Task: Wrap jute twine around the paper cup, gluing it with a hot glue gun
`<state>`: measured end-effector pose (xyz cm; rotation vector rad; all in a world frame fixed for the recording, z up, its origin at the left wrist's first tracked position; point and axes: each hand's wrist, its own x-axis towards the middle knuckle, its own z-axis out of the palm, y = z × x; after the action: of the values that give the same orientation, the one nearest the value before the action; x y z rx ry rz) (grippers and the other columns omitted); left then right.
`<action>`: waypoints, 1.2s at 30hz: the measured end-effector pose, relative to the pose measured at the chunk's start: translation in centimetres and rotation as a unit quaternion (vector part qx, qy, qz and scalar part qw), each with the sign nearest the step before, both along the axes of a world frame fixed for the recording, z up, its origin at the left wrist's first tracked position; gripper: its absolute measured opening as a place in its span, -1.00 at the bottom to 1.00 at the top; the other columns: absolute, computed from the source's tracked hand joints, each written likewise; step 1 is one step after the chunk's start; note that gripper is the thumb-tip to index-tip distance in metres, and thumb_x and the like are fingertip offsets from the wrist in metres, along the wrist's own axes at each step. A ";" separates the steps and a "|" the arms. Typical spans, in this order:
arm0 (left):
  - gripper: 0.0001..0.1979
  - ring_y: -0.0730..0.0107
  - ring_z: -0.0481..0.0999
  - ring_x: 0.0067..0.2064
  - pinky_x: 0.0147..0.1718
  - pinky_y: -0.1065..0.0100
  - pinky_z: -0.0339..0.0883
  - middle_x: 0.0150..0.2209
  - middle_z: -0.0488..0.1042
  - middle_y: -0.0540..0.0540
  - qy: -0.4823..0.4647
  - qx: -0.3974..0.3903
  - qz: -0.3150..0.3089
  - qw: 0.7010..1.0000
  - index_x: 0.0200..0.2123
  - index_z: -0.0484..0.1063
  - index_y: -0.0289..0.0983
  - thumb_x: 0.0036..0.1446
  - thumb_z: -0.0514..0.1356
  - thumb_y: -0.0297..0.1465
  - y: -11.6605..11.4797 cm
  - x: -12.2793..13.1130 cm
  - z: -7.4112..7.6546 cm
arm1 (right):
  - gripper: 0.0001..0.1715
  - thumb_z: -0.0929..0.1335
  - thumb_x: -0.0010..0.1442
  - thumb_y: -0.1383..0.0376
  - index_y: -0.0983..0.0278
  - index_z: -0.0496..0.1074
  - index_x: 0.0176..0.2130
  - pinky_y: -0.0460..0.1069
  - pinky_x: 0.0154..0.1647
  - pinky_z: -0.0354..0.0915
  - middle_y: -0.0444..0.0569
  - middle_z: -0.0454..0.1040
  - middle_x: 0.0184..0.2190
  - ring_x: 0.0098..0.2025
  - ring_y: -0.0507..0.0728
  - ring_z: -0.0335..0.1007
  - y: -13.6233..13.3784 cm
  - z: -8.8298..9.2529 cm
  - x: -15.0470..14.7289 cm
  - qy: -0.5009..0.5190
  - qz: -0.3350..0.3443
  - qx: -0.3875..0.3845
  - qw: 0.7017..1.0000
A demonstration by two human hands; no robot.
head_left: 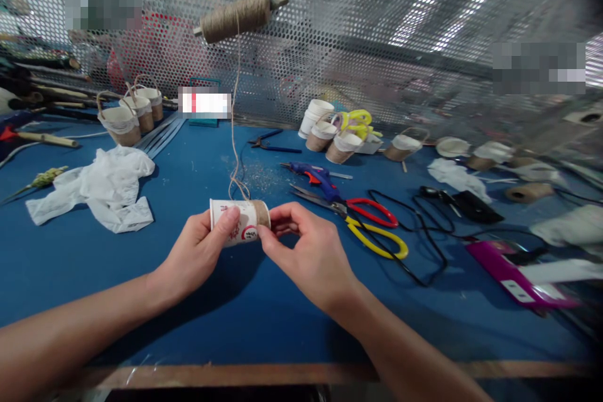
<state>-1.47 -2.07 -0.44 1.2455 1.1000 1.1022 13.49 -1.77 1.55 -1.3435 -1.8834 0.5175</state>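
A white paper cup (247, 215) with red print lies on its side in my left hand (200, 246), thumb across its wall. Brown twine (262, 213) is wound round the cup near its base. My right hand (306, 245) has its thumb and fingers closed at the twine-wrapped end, touching the cup's edge. A loose strand (234, 119) runs from the cup up to a twine spool (235, 16) on a rod in front of the mesh. Whether the right fingers pinch the strand itself is hidden.
Right of my hands lie scissors (377, 226) with red and yellow handles, a blue glue gun (313, 176) and a purple power strip (518, 276). Pliers (276, 142) lie farther back. White lace cloth (101, 185) is at left. Twine-wrapped cups (125, 125) stand along the back.
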 end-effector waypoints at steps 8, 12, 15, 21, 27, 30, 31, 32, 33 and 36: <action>-0.67 0.45 0.39 -0.43 -0.41 0.48 0.26 -0.41 0.51 -0.08 -0.007 0.008 -0.004 1.000 -0.33 0.48 -0.37 0.10 0.03 -0.25 -0.2 -0.1 0.1 | -0.94 0.33 -0.05 0.34 0.27 0.32 -0.48 -0.06 -0.48 0.33 -0.09 0.44 -0.55 -0.53 0.02 0.36 0.0 0.1 -0.1 0.002 -0.008 -0.005 1.000; -0.71 0.50 0.35 -0.47 -0.45 0.51 0.23 -0.48 0.48 -0.03 -0.030 -0.003 0.000 1.000 -0.41 0.48 -0.35 0.08 0.07 -0.26 -0.1 0.1 0.3 | -0.94 0.34 -0.05 0.33 0.27 0.32 -0.47 -0.06 -0.48 0.33 -0.10 0.44 -0.54 -0.53 0.01 0.35 0.0 0.1 -0.1 0.004 -0.005 -0.009 1.000; -0.70 0.53 0.32 -0.53 -0.50 0.52 0.20 -0.53 0.46 -0.01 -0.075 -0.040 0.000 0.996 -0.44 0.46 -0.36 0.06 0.09 -0.24 0.1 0.1 0.3 | -0.92 0.33 0.00 0.30 0.28 0.33 -0.44 -0.07 -0.46 0.34 -0.10 0.44 -0.52 -0.50 0.01 0.37 0.1 0.1 0.2 0.026 0.021 -0.031 0.999; -0.67 0.52 0.34 -0.51 -0.49 0.50 0.19 -0.52 0.48 -0.04 -0.146 -0.082 0.002 0.986 -0.41 0.47 -0.38 0.04 0.12 -0.20 0.4 0.0 0.1 | -0.92 0.33 -0.01 0.33 0.28 0.34 -0.40 -0.05 -0.40 0.33 -0.10 0.44 -0.49 -0.46 0.02 0.37 0.0 0.0 0.4 0.003 0.031 -0.015 0.999; -0.68 0.52 0.32 -0.51 -0.49 0.50 0.17 -0.55 0.45 -0.02 -0.143 -0.089 0.007 0.986 -0.45 0.46 -0.37 0.01 0.14 -0.20 0.3 0.1 0.2 | -0.93 0.33 -0.06 0.37 0.28 0.33 -0.44 -0.06 -0.45 0.31 -0.11 0.44 -0.52 -0.49 0.02 0.36 -0.2 -0.1 0.1 -0.034 0.008 0.025 0.999; -0.69 0.53 0.30 -0.54 -0.51 0.49 0.15 -0.57 0.44 -0.01 -0.137 -0.090 0.009 0.986 -0.47 0.46 -0.37 0.00 0.16 -0.20 0.2 0.2 0.3 | -0.93 0.33 -0.06 0.38 0.27 0.32 -0.44 -0.06 -0.46 0.31 -0.10 0.43 -0.52 -0.49 0.03 0.35 -0.1 -0.1 0.0 -0.040 0.005 0.028 0.999; -0.69 0.53 0.30 -0.54 -0.51 0.50 0.15 -0.57 0.43 -0.01 -0.140 -0.092 0.009 0.986 -0.48 0.46 -0.37 -0.01 0.16 -0.20 0.3 0.2 0.3 | -0.93 0.33 -0.06 0.38 0.27 0.32 -0.44 -0.06 -0.46 0.31 -0.10 0.43 -0.52 -0.49 0.03 0.35 -0.1 -0.1 0.0 -0.040 0.003 0.027 0.999; -0.69 0.53 0.31 -0.53 -0.51 0.50 0.15 -0.57 0.43 -0.01 -0.147 -0.095 0.010 0.985 -0.48 0.46 -0.37 -0.01 0.16 -0.20 0.3 0.2 0.3 | -0.93 0.33 -0.06 0.38 0.28 0.33 -0.44 -0.05 -0.46 0.31 -0.10 0.43 -0.52 -0.48 0.03 0.35 -0.1 -0.1 0.0 -0.037 0.003 0.025 0.999; -0.69 0.53 0.31 -0.53 -0.51 0.50 0.15 -0.57 0.43 -0.01 -0.156 -0.098 0.011 0.983 -0.48 0.45 -0.37 -0.01 0.16 -0.20 0.4 0.2 0.3 | -0.93 0.33 -0.05 0.37 0.28 0.33 -0.43 -0.05 -0.45 0.32 -0.10 0.43 -0.51 -0.48 0.03 0.35 0.0 -0.1 0.1 -0.031 0.006 0.022 0.999; -0.69 0.53 0.32 -0.52 -0.50 0.50 0.16 -0.56 0.43 -0.03 -0.199 -0.129 0.017 0.971 -0.49 0.45 -0.39 -0.03 0.19 -0.21 0.7 0.2 0.4 | -0.93 0.32 -0.01 0.36 0.28 0.33 -0.40 -0.05 -0.42 0.33 -0.09 0.44 -0.49 -0.46 0.02 0.36 0.0 -0.1 0.2 -0.001 0.034 0.003 0.999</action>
<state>-1.27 -1.36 -0.09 0.7612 0.9227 1.1341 13.69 -1.72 1.48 -1.2801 -1.9360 0.5444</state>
